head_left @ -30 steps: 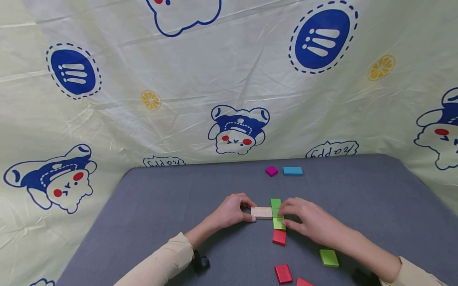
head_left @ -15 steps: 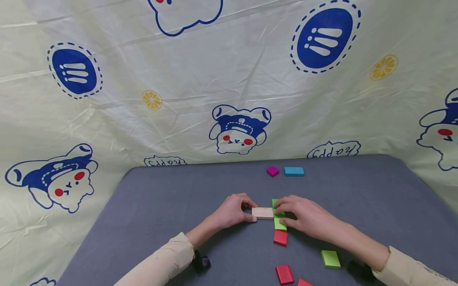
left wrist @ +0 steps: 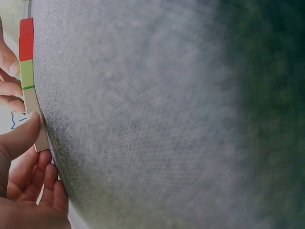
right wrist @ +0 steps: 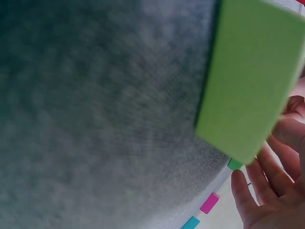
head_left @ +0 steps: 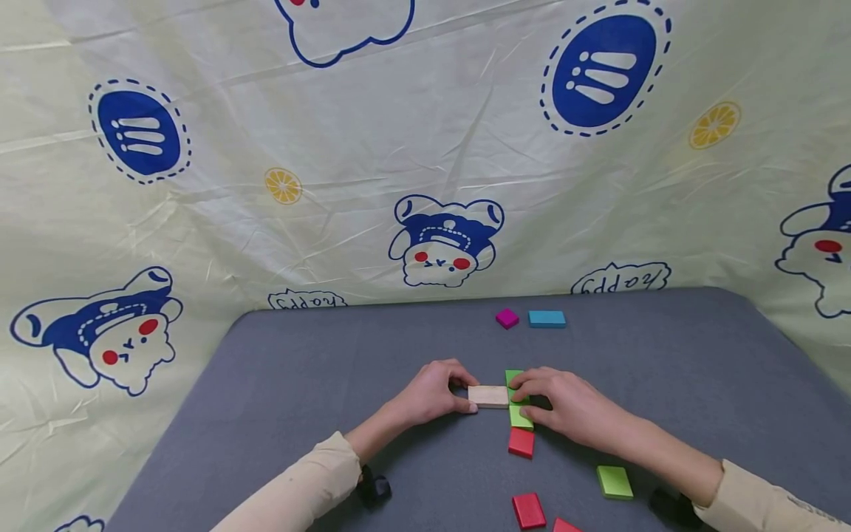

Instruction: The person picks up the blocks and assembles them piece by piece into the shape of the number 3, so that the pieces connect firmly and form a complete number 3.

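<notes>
My left hand (head_left: 431, 395) pinches the left end of a plain wooden block (head_left: 489, 397) between thumb and fingers. That block lies flat, its right end against a column of green blocks. At the column, my right hand (head_left: 570, 408) has its thumb and fingers about the middle green block, which it mostly covers. Just nearer lies a light green block (head_left: 521, 419), followed by a red block (head_left: 521, 443) that touches it. A farther green block (head_left: 511, 374) shows beyond the right fingertips. In the left wrist view, the left thumb lies along the wooden block (left wrist: 41, 131).
A loose light green block (head_left: 614, 482) lies below the right forearm and looms large in the right wrist view. Two more red blocks (head_left: 528, 510) are near the front. Farther back are a magenta block (head_left: 507, 318) and a blue block (head_left: 547, 319) on the grey table (head_left: 319, 355).
My right hand's fingers have shifted slightly left over the green column, covering more of the middle block. The left hand keeps its hold on the wooden block.
</notes>
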Demonstrator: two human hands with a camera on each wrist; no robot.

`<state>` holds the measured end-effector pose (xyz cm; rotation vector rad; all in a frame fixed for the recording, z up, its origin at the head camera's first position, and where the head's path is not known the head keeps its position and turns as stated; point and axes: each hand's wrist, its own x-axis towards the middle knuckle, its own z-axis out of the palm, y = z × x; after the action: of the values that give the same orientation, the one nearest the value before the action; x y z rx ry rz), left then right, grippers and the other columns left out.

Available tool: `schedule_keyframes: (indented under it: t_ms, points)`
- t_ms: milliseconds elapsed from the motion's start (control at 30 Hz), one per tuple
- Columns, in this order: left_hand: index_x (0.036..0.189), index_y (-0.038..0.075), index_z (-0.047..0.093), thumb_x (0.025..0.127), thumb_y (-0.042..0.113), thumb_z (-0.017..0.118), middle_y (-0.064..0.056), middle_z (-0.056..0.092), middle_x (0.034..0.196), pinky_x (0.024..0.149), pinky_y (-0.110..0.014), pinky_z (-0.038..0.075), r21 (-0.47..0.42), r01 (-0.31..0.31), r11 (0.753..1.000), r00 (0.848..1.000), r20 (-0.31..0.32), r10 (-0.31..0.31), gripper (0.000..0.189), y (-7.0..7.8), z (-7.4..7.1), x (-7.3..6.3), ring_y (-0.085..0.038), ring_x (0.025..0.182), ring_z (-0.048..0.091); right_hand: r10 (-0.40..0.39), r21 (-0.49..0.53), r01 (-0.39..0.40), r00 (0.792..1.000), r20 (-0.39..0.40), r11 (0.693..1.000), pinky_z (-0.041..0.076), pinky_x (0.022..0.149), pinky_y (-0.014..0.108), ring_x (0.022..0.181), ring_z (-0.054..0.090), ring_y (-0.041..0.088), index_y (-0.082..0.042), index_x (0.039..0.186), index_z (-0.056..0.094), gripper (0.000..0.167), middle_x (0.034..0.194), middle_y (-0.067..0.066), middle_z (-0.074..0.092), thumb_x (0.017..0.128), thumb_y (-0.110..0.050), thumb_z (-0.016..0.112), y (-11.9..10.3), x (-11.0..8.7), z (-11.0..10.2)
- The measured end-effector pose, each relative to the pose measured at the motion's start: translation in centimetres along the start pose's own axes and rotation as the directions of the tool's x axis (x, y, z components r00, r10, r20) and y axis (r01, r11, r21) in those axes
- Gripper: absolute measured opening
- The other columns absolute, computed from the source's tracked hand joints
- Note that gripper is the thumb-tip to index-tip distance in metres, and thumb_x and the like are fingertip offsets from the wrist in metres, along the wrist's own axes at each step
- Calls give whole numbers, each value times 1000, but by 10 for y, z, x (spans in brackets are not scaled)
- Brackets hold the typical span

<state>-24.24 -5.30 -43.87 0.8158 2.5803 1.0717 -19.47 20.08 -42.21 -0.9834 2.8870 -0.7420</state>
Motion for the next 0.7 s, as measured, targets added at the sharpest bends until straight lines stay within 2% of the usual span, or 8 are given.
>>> schedule_keyframes:
  t_ms: [333, 600, 700]
  points:
    - [104, 13, 75, 79, 17, 84, 8, 61, 95, 80, -23, 43, 1, -8, 1000, 1000, 8, 8, 26, -2, 0, 0, -7, 88, 54, 21, 38, -21, 1000, -15, 999, 49, 90, 48, 115, 59, 26, -18, 105, 74, 19, 121, -2, 64, 87, -13, 75, 0, -1, 3]
    - [121, 8, 67, 79, 21, 84, 4, 58, 97, 82, -24, 41, 8, -41, 999, 995, 86, 40, 47, -2, -6, 2, -11, 91, 51, 56, 70, -54, 998, -24, 996, 47, 92, 49, 117, 58, 28, -19, 105, 75, 19, 122, -1, 63, 87, -12, 75, 0, -1, 4]
    - [126, 8, 64, 81, 24, 82, 3, 58, 103, 85, -25, 42, 17, -55, 998, 994, 98, 53, 51, -2, -7, 1, -11, 95, 52, 66, 78, -64, 998, -19, 995, 47, 92, 50, 118, 57, 28, -19, 105, 75, 19, 123, -1, 63, 87, -12, 74, 0, -1, 4]
